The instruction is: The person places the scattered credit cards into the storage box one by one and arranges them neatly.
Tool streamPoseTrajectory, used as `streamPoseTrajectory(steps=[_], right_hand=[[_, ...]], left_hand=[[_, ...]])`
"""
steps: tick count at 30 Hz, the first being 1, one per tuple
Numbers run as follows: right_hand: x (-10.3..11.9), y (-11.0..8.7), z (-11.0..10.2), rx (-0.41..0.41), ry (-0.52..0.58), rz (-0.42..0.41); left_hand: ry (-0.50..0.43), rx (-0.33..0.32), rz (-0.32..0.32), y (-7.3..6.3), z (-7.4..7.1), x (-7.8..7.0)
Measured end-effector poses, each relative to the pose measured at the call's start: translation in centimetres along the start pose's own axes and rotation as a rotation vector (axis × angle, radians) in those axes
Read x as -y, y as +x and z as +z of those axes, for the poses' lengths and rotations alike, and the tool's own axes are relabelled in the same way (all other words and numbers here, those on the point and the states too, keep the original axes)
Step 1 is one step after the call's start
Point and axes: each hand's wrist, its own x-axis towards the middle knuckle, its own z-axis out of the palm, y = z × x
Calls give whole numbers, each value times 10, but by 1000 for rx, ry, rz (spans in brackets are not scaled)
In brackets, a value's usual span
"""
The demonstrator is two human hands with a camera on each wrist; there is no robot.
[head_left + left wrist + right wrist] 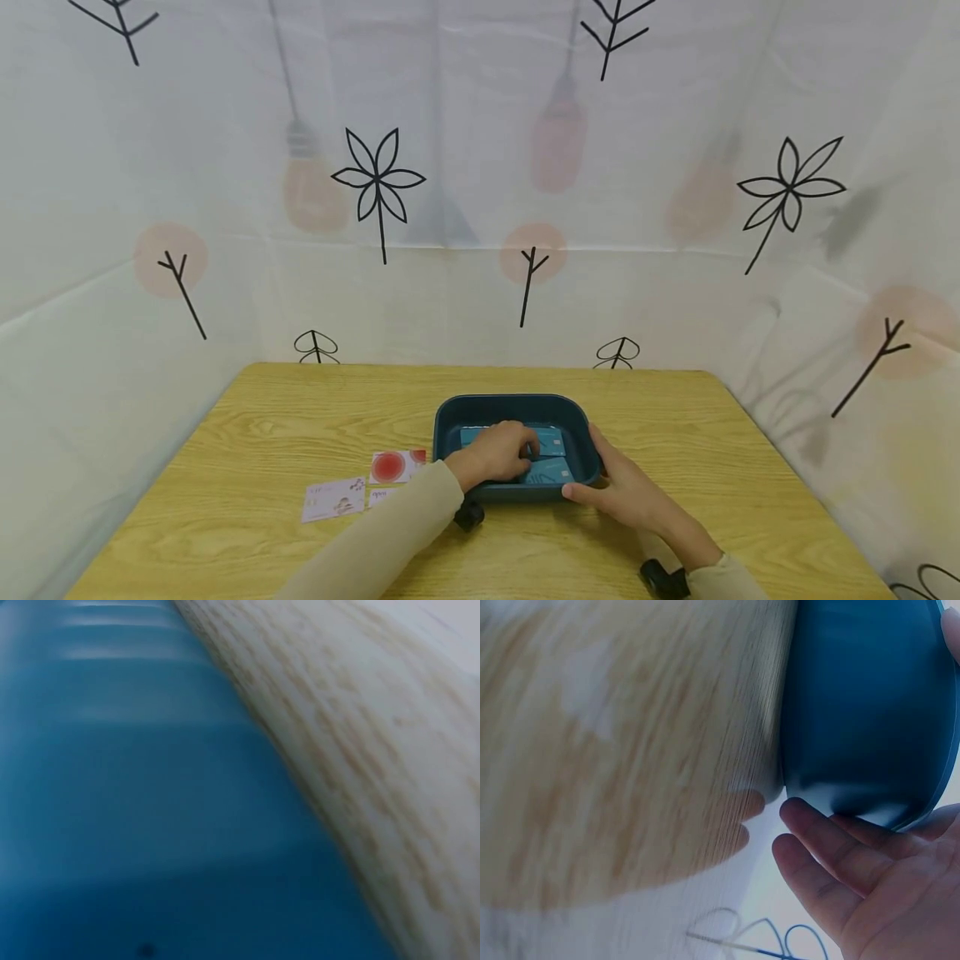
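A dark blue tray (510, 402) sits in the middle of the wooden table (262, 433) and holds teal cards (553, 475). My left hand (517, 454) reaches into the tray, its fingers curled down on a teal card. My right hand (600, 475) grips the tray's near right corner, thumb on the rim and fingers along the outer wall. The right wrist view shows the fingers (832, 855) lying under the tray's wall (862, 712). In the left wrist view there is only blurred blue tray (150, 810) and table (390, 787).
Left of the tray lie a card with a red circle (396, 467), a pale pink card (333, 498) and a small white one (381, 497). A white patterned cloth (480, 208) closes off the table's far and side edges.
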Motion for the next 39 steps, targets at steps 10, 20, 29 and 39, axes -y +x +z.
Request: streamPoseTrajectory(steps=[10,20,29,39], right_hand=[[2,-1,-1,17,11,27],[3,0,1,8,39,28],[4,0,1,6,19,43],[4,1,1,3,9,71]], left_hand=[[3,-32,59,-10,-6,4],[50,-100,86,-33,-19,10],[36,-120,57,-52,-24,19],[6,-160,78,-74,-34,28]])
